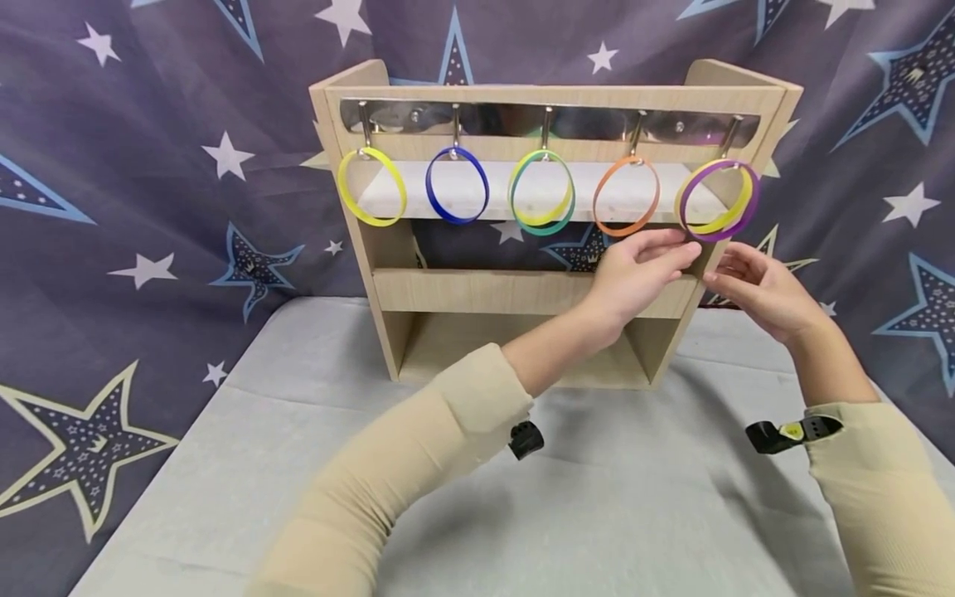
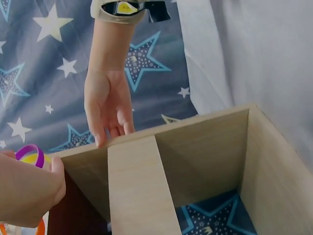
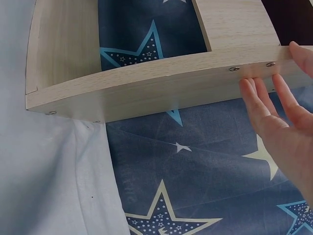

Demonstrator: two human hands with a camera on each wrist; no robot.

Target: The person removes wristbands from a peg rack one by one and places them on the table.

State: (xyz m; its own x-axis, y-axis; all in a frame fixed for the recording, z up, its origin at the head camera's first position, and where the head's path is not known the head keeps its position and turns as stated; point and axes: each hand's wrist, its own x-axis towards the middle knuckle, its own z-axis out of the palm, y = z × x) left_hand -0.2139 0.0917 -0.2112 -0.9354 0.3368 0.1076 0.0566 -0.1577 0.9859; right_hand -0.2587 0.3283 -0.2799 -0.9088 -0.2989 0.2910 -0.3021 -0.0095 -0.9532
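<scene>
My left hand is just below the purple ring and a yellow ring, which hang together from the rightmost hook. Its fingers look loosely extended, with nothing visibly held; in the left wrist view, part of that hand hides the rings. My right hand rests its fingertips on the shelf's right side panel; the right wrist view shows these relaxed fingers against the panel. The wooden shelf stands upright, its metal hook rail across the top front.
Other hooks carry a yellow ring, a blue ring, a green ring with a yellow one, and an orange ring. A pale cloth covers the table. Behind hangs a star-patterned curtain.
</scene>
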